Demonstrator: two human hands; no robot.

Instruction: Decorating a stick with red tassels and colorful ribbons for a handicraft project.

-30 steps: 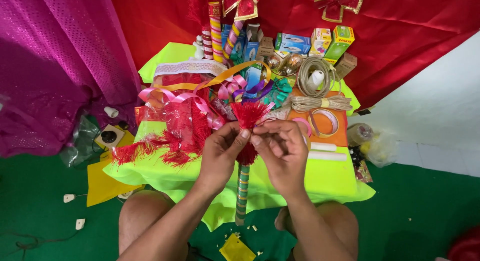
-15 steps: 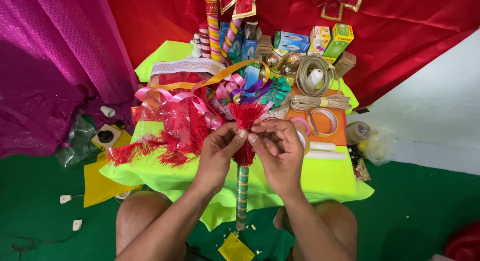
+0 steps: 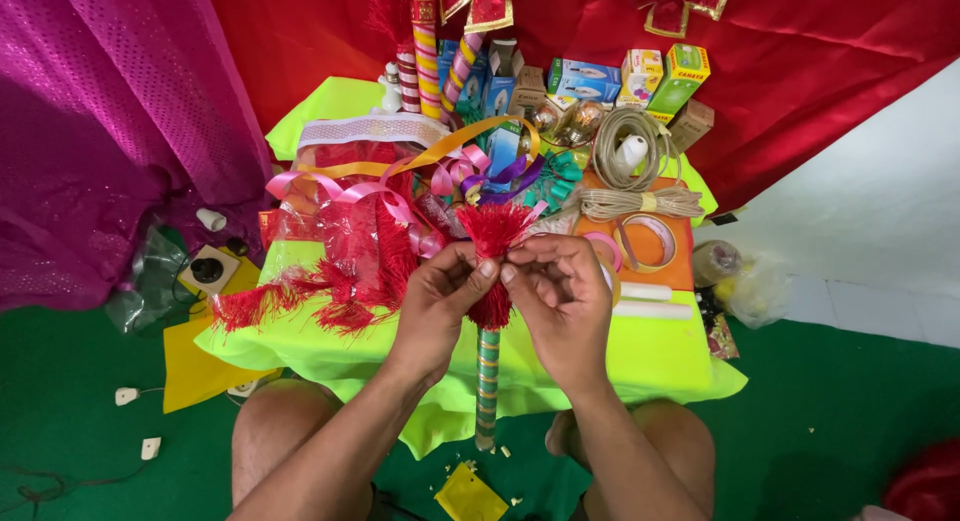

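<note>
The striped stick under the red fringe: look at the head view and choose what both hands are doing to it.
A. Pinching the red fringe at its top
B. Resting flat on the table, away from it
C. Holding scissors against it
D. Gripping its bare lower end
A: the left hand and right hand meet fingertip to fingertip on the red fringe at the top of the striped stick, whose lower end hangs free.

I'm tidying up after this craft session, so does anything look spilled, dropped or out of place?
Yes. Small yellow scraps lie scattered on the green floor beneath the striped stick both hands hold, beside a loose yellow sheet. Left of the table, two white plugs also lie loose on the floor.
</note>
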